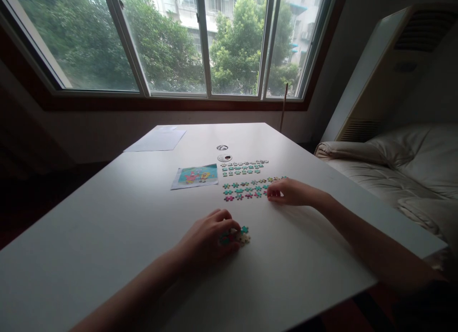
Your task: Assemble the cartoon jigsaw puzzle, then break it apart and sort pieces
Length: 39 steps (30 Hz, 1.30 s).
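Over a small heap of jigsaw puzzle pieces [245,237] near the middle of the white table, my left hand [214,232] lies curved, thumb and fingers apart with pieces between them. At the right end of the lower rows of puzzle pieces [239,191], my right hand [288,192] has its fingers pinched together low at the tabletop, with a small puzzle piece at the fingertips, mostly hidden. Farther back are shorter rows of puzzle pieces [243,168]. Left of the rows rests a picture sheet [196,176] with cartoon figures on a teal ground.
Two small round items [224,158] sit behind the rows on the white table [107,203]. A pale paper sheet [155,140] lies at the far left corner. To the right stand a cream sofa [372,165] and a tall air conditioner [372,69]; a window lies ahead.
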### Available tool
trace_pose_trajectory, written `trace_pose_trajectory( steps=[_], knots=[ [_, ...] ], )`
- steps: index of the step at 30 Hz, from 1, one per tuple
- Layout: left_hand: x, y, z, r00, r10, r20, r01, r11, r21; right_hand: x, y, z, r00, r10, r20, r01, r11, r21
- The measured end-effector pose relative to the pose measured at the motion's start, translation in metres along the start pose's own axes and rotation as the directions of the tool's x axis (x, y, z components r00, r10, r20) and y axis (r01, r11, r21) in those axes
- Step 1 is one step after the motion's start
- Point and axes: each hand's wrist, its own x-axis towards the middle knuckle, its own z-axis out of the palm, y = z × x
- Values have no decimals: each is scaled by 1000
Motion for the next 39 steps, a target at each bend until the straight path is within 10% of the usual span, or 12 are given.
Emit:
trace_pose_trajectory(
  steps=[15, 39],
  knots=[
    [4, -4, 7, 975, 8, -222, -20, 999, -49, 5, -59, 19, 961, -270, -67, 271, 963, 7],
    [6, -1, 13, 992, -31, -122, 21, 997, -76, 8, -78, 33, 990, -130, -55, 138, 973, 186]
  ],
)
